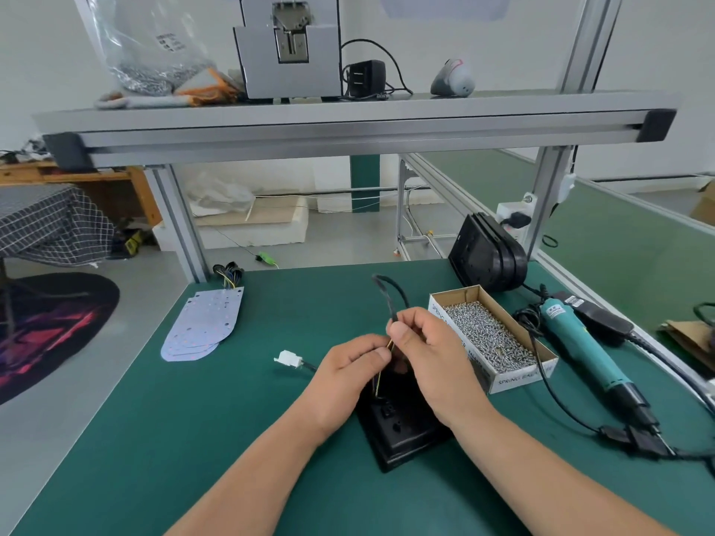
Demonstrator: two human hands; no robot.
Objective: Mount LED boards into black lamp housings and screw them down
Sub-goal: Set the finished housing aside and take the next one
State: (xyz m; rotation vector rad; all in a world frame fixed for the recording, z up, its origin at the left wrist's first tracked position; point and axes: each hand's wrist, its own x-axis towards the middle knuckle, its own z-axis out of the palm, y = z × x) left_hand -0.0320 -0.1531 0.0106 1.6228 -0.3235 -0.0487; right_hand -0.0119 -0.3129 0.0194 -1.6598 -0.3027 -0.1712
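Your wrists hover over the black lamp housing [402,431], which lies flat on the green worktop [232,439]. Your left hand [348,377] pinches thin wires [381,375] rising from it; your right hand [429,361] pinches the black cable [390,294] above. Just right of that hand sits the screw box [491,336], with the electric screwdriver [580,342] beyond. LED boards [205,326] lie well left, across open worktop.

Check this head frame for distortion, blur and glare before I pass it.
Head view: wide-angle distortion bows the grey aluminium shelf beam; light is soft and even, with faint shadow beside the black plastic lamp housing; no harsh glare on the green bench mat; slight overall softness, thin yellow wires above the housing barely resolved.
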